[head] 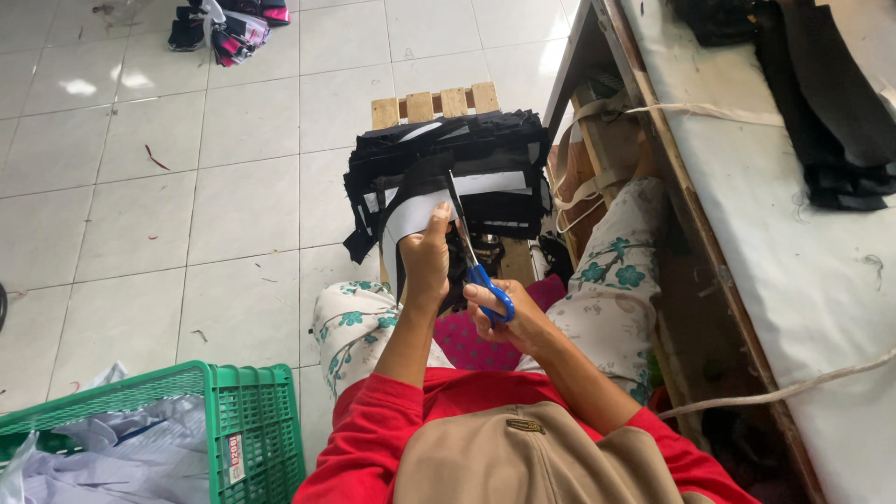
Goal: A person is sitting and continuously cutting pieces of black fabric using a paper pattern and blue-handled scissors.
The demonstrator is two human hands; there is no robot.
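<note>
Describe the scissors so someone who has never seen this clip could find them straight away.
Start at the wooden stool stacked with black fabric pieces, just ahead of the person's knees. Below that pile, the right hand grips the scissors. Their bright blue handles stand out from the black and white cloth around them.

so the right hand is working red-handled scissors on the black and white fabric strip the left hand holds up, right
Not quite: the scissors have blue handles, not red, as the head view shows. The rest holds: the right hand works them on the black and white fabric strip that the left hand holds up.
</note>
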